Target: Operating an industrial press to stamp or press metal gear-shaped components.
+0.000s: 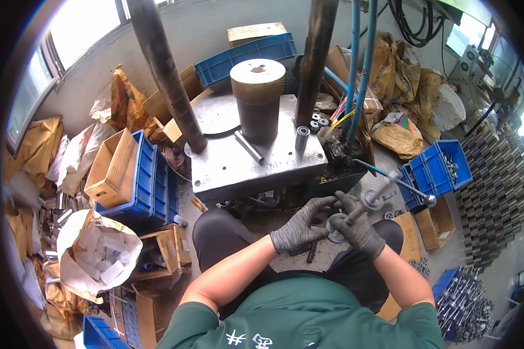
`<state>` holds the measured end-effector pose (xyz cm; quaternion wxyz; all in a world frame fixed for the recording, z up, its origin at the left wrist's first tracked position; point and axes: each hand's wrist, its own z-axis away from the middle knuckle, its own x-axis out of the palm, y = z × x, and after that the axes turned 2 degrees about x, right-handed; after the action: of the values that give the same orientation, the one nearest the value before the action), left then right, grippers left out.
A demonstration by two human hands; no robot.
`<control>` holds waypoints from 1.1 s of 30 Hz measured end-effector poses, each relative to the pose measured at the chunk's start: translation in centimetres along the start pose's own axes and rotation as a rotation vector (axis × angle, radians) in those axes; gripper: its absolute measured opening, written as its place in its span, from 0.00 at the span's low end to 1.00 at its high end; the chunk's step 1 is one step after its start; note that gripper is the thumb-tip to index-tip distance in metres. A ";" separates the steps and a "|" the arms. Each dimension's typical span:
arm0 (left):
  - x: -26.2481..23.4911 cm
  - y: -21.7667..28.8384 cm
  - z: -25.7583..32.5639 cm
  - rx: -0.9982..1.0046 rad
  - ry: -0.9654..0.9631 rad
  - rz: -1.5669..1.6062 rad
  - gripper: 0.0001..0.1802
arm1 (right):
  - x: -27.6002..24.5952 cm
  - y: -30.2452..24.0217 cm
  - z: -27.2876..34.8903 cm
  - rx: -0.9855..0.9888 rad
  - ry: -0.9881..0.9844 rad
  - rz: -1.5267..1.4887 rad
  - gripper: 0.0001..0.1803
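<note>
Both my hands wear grey knit gloves and are over my lap, in front of the press. My right hand [361,231] is closed around a metal shaft [385,189] that slants up to the right, partly smeared by motion. A round flange [371,200] is on the shaft, and a second metal disc [336,228] shows between my hands; whether it joins the shaft I cannot tell. My left hand [301,227] is beside it, fingers spread and nothing in them. On the press plate [262,168] lie a loose steel tube [249,146] and an upright bearing-ended tube [302,138].
Two steel columns [169,81] flank a thick cylinder [258,99] on the plate. Blue crates [151,180] stand left, by a sack of white parts [99,256]. Right are blue bins [439,168], stacked metal tubes [489,192] and a heap of shafts [463,305].
</note>
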<state>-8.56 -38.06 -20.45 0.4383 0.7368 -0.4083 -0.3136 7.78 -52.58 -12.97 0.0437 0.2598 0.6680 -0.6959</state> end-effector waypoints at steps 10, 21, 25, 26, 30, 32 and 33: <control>1.5 -3.3 2.3 -0.603 0.315 0.944 0.10 | -6.6 -8.0 -0.2 -0.281 -0.139 0.790 0.30; 2.3 -3.3 2.2 -0.753 0.482 1.041 0.07 | -17.5 -12.4 1.4 -0.043 0.175 1.141 0.24; 1.6 -2.5 1.6 -0.748 0.519 1.124 0.07 | -18.2 -11.8 1.5 0.121 0.117 1.042 0.25; 1.3 -2.1 1.4 -0.757 0.525 1.115 0.07 | -18.2 -11.8 1.3 0.139 0.099 1.024 0.26; 0.0 -1.3 0.5 -0.773 0.577 1.116 0.07 | -17.7 -10.9 0.1 0.144 0.031 0.985 0.27; -1.2 -1.8 0.1 -0.765 0.562 0.999 0.08 | -17.3 -10.3 -0.6 0.088 0.008 0.989 0.28; -1.8 -2.3 -0.1 -0.769 0.564 0.939 0.09 | -17.2 -10.1 -0.7 0.080 0.009 1.014 0.28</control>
<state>-8.61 -35.85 -22.27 0.8497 0.3257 -0.4146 -0.0082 18.71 -55.78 3.48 0.3632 0.5559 0.4308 -0.6111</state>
